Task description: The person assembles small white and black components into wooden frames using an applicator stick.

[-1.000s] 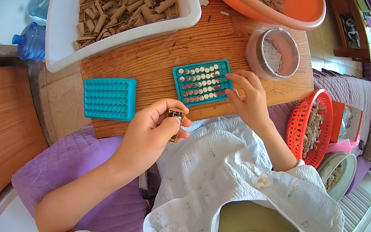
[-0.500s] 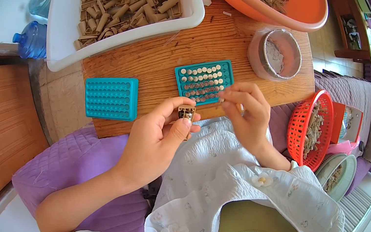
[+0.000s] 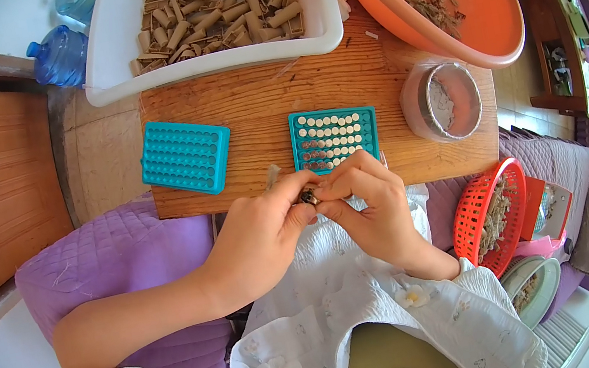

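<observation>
View: head camera, looking down past the forearms
Left grip (image 3: pixel 255 230): closed to a narrow pinch, thumb and fingers holding a small brown piece (image 3: pixel 308 196) with a dark, shiny part
Right grip (image 3: pixel 373 205): thumb and index finger drawn close together, tips touching that piece from the right; cannot tell whether they clasp it or something smaller, as the fingers hide it
Filled tray (image 3: pixel 375 134): teal, just beyond the right grip on the wooden desk (image 3: pixel 258 111), with rows of small round discs (image 3: pixel 329 131), mostly pale, some darker toward the near left
Second tray (image 3: pixel 187 155): teal with round hollows, ahead and left of the left grip
White bin (image 3: pixel 226 61): well beyond both grips, heaped with brown parts (image 3: pixel 225 11)
Orange basin (image 3: pixel 495 22): far ahead and right of the right grip, thin tan scraps inside
Clear tub (image 3: pixel 419 107): ahead and right of the right grip, between it and the basin
Red basket (image 3: pixel 465 233): right of the right grip, beside the desk
In the way: right fingers overlap the filled tray's near edge; both grips cover much of the piece
Piece's place: between the two grips' fingertips, nearer than the filled tray, by the desk's near edge
</observation>
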The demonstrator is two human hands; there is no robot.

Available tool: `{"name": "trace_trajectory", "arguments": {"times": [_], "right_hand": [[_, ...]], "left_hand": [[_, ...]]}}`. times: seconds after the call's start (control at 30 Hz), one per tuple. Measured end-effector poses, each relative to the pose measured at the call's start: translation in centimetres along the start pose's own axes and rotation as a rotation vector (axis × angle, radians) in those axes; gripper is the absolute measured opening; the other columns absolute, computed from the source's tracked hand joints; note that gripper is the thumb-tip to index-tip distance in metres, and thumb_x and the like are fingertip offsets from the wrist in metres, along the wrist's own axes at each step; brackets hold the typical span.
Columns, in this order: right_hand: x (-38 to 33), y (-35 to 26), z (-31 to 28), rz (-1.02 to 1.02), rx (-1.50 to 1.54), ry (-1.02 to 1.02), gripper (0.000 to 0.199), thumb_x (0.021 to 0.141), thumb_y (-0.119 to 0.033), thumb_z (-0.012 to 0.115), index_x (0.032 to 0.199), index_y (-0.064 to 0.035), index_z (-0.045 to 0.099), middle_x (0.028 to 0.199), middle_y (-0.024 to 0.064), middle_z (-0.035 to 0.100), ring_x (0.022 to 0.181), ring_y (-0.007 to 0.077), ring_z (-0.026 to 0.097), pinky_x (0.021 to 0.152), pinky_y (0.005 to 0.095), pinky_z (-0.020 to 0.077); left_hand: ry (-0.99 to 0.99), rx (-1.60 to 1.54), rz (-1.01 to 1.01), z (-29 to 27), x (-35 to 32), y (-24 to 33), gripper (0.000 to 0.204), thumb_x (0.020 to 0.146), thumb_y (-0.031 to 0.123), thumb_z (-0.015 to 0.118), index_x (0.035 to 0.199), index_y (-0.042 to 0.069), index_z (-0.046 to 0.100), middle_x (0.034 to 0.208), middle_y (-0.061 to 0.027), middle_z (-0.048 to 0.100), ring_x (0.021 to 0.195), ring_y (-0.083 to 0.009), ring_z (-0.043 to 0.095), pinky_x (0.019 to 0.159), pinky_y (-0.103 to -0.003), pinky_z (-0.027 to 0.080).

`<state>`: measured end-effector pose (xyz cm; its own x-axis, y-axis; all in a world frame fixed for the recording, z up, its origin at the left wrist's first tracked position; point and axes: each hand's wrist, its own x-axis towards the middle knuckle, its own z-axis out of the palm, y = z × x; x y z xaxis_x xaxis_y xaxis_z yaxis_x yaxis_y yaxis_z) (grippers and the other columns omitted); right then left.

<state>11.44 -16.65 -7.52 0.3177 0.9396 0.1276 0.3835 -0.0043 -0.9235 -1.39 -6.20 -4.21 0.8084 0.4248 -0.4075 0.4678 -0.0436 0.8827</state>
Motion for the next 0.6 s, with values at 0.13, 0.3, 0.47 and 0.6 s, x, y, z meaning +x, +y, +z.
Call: {"name": "trace_trajectory", "arguments": {"times": [0.13, 0.3, 0.47, 0.6], "right_hand": [[1.5, -1.0, -1.9, 0.078, 0.027, -0.231, 0.024, 0.066, 0.004, 0.064, 0.086, -0.0032, 0.054, 0.076, 0.0059, 0.052, 0.07, 0.0189, 0.053, 0.056, 0.028, 0.0445], [2.6, -1.3, -2.8, 0.305, 0.185, -0.482, 0.039, 0.069, 0.003, 0.062, 0.103, -0.0048, 0.044, 0.075, 0.0043, 0.049, 0.069, 0.0138, 0.05, 0.056, 0.0263, 0.0442], [3.5, 0.4, -2.5, 0.329, 0.361, -0.523, 0.036, 0.071, 0.001, 0.062, 0.103, -0.0038, 0.047, 0.074, 0.0035, 0.048, 0.068, 0.0109, 0.048, 0.056, 0.0247, 0.0432], [4.5, 0.2, -2.4, 0.347, 0.31, -0.535, 0.034, 0.071, -0.001, 0.062, 0.102, -0.003, 0.05, 0.072, 0.0024, 0.047, 0.067, 0.0102, 0.047, 0.055, 0.0238, 0.0419]], "left_hand": [[-0.066, 0.141, 0.134, -0.2, -0.4, 0.4, 0.019, 0.08, 0.004, 0.051, 0.099, 0.0, 0.047, 0.075, -0.0217, 0.057, 0.066, -0.0372, 0.056, 0.053, -0.042, 0.042], [-0.085, 0.106, 0.149, 0.0, -0.6, 0.2, 0.026, 0.077, -0.001, 0.053, 0.102, 0.002, 0.047, 0.08, -0.0174, 0.058, 0.069, -0.0354, 0.058, 0.054, -0.038, 0.045], [-0.025, 0.245, 0.298, -0.5, -0.6, 0.2, 0.027, 0.077, -0.001, 0.053, 0.103, 0.002, 0.046, 0.082, -0.0177, 0.058, 0.071, -0.0362, 0.057, 0.057, -0.04, 0.045], [-0.017, 0.164, 0.225, -1.2, 0.1, 0.7, 0.02, 0.081, 0.005, 0.049, 0.099, -0.002, 0.044, 0.073, -0.0207, 0.057, 0.065, -0.0356, 0.056, 0.055, -0.042, 0.043]]}}
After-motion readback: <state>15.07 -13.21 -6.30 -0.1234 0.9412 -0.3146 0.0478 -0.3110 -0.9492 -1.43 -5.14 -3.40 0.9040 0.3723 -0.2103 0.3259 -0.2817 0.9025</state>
